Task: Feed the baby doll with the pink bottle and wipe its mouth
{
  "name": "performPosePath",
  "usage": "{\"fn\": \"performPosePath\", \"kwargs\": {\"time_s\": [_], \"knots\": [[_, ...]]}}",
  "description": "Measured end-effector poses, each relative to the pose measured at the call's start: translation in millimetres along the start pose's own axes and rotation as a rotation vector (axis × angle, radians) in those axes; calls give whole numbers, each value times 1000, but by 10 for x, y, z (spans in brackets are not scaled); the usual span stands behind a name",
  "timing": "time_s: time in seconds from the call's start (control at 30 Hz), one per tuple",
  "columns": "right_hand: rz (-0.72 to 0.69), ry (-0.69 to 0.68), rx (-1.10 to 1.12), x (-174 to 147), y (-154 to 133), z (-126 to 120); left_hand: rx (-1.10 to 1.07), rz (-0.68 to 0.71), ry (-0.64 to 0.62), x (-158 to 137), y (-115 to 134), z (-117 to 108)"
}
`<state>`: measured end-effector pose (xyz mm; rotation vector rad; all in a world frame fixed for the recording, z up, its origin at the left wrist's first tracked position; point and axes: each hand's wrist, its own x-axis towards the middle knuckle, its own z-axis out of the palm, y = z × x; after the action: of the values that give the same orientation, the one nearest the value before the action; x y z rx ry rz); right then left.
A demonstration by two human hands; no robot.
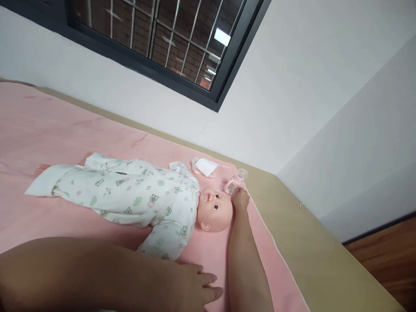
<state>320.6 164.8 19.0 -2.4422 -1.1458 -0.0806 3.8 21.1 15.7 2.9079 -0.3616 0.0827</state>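
Observation:
A baby doll (162, 197) lies on its back on a pink mat (39, 125), its head toward the right. It wears a white outfit with small animal prints. Beyond its head, my right hand (241, 199) is closed around a small clear baby bottle (232, 185) with a pinkish collar and a clear cap, tilted over. My left hand (196, 286) is in front of the doll's sleeve, fingers spread above or on the mat; contact is unclear. It holds nothing that I can see.
A small clear packet with a white sheet (206, 167) lies behind the doll's head. The wooden tabletop (286, 216) extends past the mat on the right. A white wall (182, 117) and a dark-framed barred window (217, 93) stand behind.

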Motion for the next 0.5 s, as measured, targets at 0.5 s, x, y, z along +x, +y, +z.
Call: {"fn": "performPosePath", "kwargs": {"time_s": [0.5], "knots": [[-17, 14, 11, -3, 1, 5, -256, -128, 18, 46, 15, -31]]}}
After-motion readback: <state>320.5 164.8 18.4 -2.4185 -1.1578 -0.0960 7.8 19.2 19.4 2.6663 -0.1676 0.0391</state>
